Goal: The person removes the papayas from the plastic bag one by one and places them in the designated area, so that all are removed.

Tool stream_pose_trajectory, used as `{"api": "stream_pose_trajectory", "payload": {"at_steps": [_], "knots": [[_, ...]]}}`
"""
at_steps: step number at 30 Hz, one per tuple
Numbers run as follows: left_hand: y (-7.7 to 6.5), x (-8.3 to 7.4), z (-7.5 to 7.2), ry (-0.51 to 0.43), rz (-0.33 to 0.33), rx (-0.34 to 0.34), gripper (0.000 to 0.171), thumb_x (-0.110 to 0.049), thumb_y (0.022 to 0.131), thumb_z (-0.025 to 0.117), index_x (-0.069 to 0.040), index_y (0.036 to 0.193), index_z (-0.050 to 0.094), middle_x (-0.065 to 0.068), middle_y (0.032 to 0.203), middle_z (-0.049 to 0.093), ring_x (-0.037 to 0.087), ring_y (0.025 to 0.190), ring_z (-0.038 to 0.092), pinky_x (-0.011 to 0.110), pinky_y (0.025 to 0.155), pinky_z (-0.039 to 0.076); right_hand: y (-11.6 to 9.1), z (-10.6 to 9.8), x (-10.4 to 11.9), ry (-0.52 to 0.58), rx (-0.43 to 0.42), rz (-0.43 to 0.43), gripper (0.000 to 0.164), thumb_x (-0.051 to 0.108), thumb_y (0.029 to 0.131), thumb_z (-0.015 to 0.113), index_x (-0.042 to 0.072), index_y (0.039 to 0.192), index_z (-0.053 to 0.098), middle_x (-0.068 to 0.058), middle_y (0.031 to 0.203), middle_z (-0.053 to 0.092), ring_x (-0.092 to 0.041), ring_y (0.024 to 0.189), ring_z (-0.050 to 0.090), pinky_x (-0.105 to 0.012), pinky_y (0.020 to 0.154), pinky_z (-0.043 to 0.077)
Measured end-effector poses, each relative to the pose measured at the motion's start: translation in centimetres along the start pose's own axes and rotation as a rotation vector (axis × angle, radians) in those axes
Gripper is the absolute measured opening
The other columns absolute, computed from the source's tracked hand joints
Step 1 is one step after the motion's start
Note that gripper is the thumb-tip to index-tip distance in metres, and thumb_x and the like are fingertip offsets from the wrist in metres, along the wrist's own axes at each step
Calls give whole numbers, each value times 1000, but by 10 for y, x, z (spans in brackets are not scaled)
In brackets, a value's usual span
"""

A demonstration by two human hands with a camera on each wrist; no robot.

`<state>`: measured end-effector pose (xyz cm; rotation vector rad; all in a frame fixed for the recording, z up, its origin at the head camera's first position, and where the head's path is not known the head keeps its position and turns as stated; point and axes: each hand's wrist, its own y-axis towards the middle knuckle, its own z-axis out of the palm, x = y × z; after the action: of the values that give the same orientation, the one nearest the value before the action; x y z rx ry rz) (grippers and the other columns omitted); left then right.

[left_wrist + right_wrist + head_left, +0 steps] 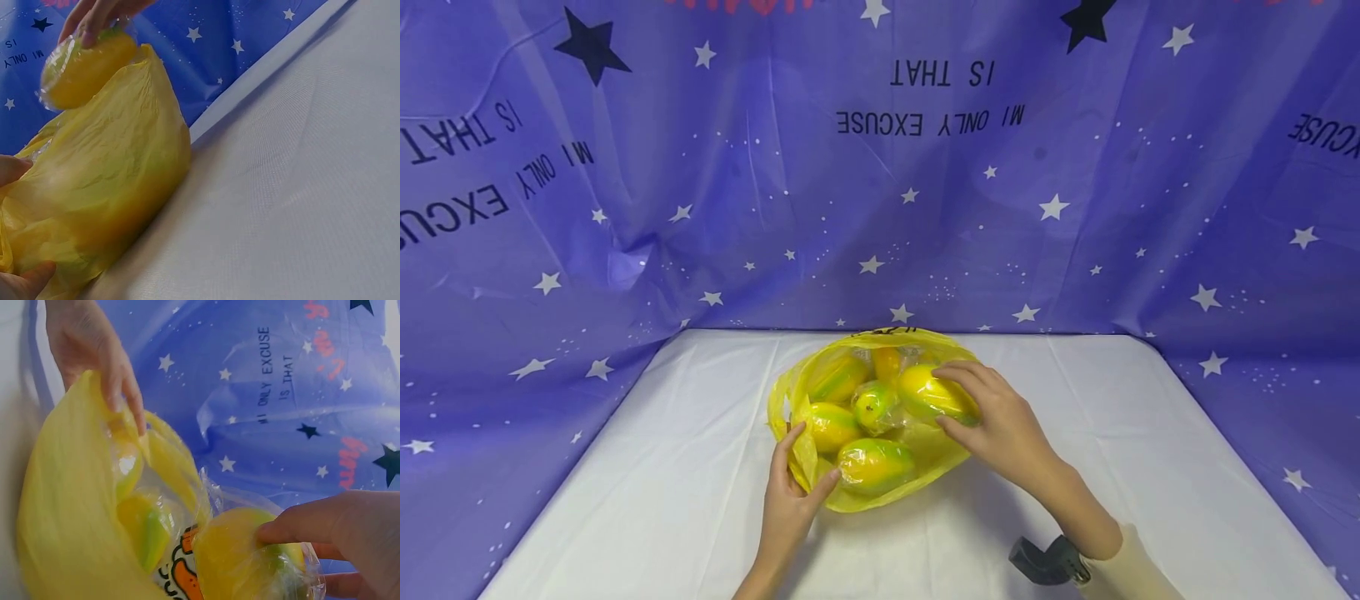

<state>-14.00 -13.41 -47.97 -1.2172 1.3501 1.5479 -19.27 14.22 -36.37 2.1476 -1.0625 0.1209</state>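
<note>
The right grip (362,531) holds a plastic-wrapped mango (228,553).

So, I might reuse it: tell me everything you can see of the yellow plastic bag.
The yellow plastic bag looks thin, slightly see-through and wrinkled. It rests on the white tablecloth, bulging, its mouth wide open and facing up; dark marks show on its far rim. Inside lie at least five yellow-green mangoes in clear wrap. The left grip holds its left rim. The right grip holds another wrapped mango at the mouth; whether that one touches the bag is unclear.
</note>
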Motion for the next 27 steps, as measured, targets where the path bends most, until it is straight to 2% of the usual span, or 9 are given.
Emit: {"api": "stream_pose_trajectory", "payload": {"at_steps": [9,20,27], "knots": [[-1,2,0,-5,7,3,82,-6,78,80,-19,146,35,2,151,26,17,140,21,14,109,23,-3,-17,9,39,-45,1,58,17,76,83,14,128,59,2,132,55,-21,125,48,-45,103,41],[0,2,0,-9,3,9,83,-6,78,80,-19,146,34,2,151,25,18,140,23,14,108,24,-8,-29,-7,-15,-117,135,55,13,76,83,11,126,60,-5,128,57,-28,117,53,-52,92,48],[0,2,0,19,-6,2,83,-9,78,81,-20,147,34,2,152,25,18,140,21,12,108,23,-10,-34,-16,-28,-147,169,54,12,77,82,8,126,60,-11,126,58,-32,114,54,-54,90,47]]}}
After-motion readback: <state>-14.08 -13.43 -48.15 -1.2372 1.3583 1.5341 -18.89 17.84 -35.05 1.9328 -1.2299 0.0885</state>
